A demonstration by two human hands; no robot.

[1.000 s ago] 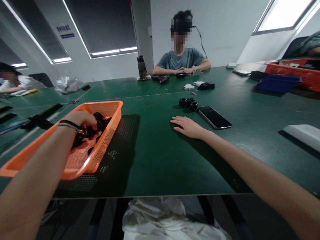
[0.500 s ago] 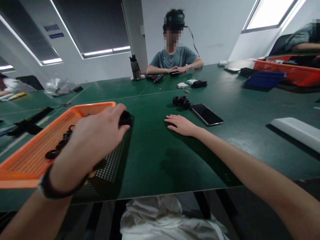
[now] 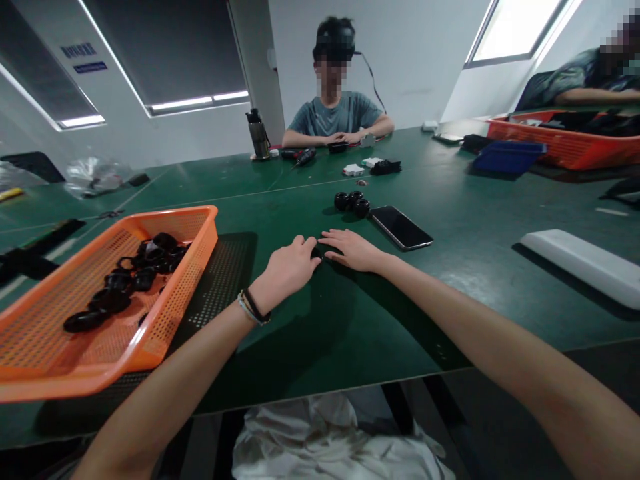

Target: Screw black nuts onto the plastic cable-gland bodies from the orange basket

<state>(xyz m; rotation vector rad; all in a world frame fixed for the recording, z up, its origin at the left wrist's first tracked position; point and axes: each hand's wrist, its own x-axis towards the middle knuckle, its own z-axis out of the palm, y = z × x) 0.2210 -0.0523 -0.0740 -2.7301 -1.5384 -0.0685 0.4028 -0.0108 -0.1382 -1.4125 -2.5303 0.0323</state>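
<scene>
My left hand (image 3: pixel 289 270) is over the middle of the green table, closed around a small black round part (image 3: pixel 316 253); most of that part is hidden by the fingers. Close beside it, my right hand (image 3: pixel 354 251) lies palm down with its fingers stretched out, nearly touching the left fingertips. Beyond the right hand sits a small cluster of shiny black round parts (image 3: pixel 352 203). At the left, an orange perforated basket (image 3: pixel 165 327) holds several more black parts (image 3: pixel 120 280), some of them ring-shaped.
A smartphone (image 3: pixel 401 227) lies right of the cluster, and a long white block (image 3: pixel 583 263) farther right. Across the table (image 3: pixel 280 360) a person sits behind a power drill (image 3: pixel 300 156) and a bottle (image 3: pixel 257 135). A blue bin (image 3: pixel 509 159) and red basket (image 3: pixel 565 145) stand back right.
My left hand has moved right, from over the orange basket's edge to beside my right hand, carrying the black round part. The right hand stays flat on the table. The view has shifted slightly.
</scene>
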